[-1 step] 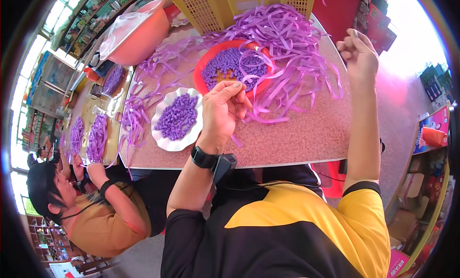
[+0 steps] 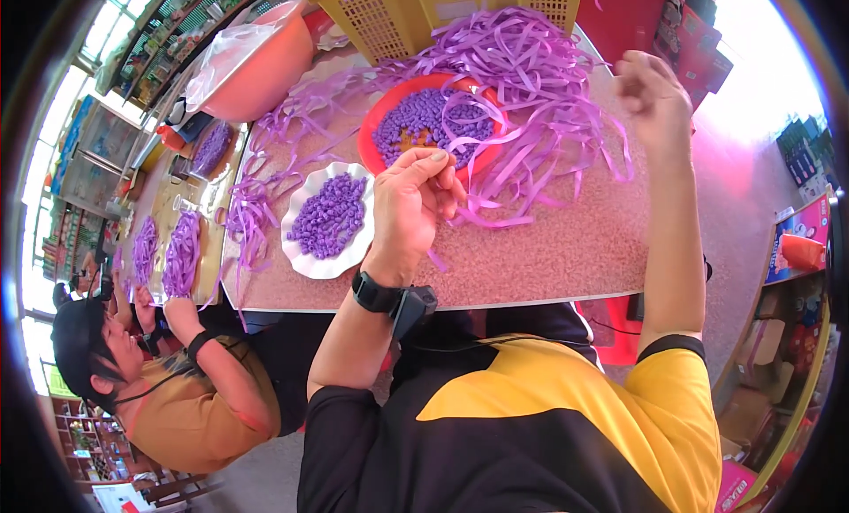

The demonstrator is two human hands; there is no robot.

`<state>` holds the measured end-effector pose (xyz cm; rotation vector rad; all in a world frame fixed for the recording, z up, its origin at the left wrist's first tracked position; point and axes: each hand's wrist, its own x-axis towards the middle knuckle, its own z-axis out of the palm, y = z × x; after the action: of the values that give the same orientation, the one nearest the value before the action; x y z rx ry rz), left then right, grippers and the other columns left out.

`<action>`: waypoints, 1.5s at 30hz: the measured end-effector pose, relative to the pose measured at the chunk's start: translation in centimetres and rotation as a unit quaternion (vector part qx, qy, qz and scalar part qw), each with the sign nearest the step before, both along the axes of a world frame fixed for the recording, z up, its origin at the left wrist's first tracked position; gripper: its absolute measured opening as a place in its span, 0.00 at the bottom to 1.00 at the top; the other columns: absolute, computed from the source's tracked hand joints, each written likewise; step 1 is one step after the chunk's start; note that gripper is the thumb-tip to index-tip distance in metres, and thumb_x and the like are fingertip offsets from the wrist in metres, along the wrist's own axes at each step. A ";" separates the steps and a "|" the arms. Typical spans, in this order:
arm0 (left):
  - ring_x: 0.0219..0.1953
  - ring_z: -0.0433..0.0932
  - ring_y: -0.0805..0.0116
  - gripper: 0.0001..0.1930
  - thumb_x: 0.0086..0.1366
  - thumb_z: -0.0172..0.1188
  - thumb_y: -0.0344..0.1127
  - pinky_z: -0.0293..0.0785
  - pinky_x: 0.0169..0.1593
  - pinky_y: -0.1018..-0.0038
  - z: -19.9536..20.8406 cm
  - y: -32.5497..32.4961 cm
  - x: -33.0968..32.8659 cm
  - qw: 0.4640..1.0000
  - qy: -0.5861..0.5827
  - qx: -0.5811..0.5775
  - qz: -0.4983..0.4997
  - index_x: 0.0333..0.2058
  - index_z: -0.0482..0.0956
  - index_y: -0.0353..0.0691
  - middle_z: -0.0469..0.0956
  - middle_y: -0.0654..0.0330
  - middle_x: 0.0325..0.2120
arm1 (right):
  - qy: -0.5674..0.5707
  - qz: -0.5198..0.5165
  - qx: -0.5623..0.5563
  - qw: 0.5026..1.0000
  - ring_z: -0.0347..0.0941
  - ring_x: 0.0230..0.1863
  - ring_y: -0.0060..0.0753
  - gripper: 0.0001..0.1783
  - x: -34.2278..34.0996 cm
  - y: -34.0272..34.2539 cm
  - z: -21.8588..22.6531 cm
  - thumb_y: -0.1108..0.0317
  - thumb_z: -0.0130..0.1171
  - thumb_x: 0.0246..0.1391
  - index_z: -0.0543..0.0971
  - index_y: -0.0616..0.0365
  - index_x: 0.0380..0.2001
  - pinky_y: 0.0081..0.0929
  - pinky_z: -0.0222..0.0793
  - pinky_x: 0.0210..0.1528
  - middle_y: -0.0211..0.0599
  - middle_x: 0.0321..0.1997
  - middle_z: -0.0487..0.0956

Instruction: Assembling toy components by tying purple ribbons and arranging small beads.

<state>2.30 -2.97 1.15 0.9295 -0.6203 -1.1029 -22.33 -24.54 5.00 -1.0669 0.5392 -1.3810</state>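
My left hand (image 2: 416,199) is closed in a pinch in front of the red bowl (image 2: 370,146), which holds small purple pieces (image 2: 402,124). A purple ribbon (image 2: 438,260) shows below its fingers, and another strand passes just above them. My right hand (image 2: 654,97) is raised past the table's right edge, fingers curled and slightly blurred; anything in it is too small to see. A loose heap of purple ribbons (image 2: 539,80) spreads between my hands. Left of my left hand stands a white scalloped dish (image 2: 318,267) of purple pieces (image 2: 329,217).
A yellow crate (image 2: 380,22) stands at the table's far side, and a large orange basin (image 2: 256,75) with clear plastic is at far left. On the left, a co-worker (image 2: 186,389) handles ribbon by bundled purple ribbons (image 2: 183,252). Shelves with boxes (image 2: 761,363) line the right.
My right hand has shifted slightly left, turned, and blurred. My left hand keeps its place and pinch. The co-worker's near hand has moved up a little.
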 end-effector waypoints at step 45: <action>0.28 0.81 0.71 0.11 0.46 0.69 0.28 0.75 0.37 0.74 -1.7 -7.8 9.1 0.735 -0.666 0.125 -0.010 0.31 0.85 0.33 0.84 0.56 0.26 | 0.366 0.206 -0.246 0.873 0.73 0.39 0.17 0.09 5.2 5.1 -2.3 0.80 0.54 0.54 0.81 0.65 0.36 0.17 0.68 0.44 0.26 0.33 0.80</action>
<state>11.43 -10.81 -0.60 1.9440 -1.6619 -0.3434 -17.14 -19.47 2.70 -2.0240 0.4574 -0.7015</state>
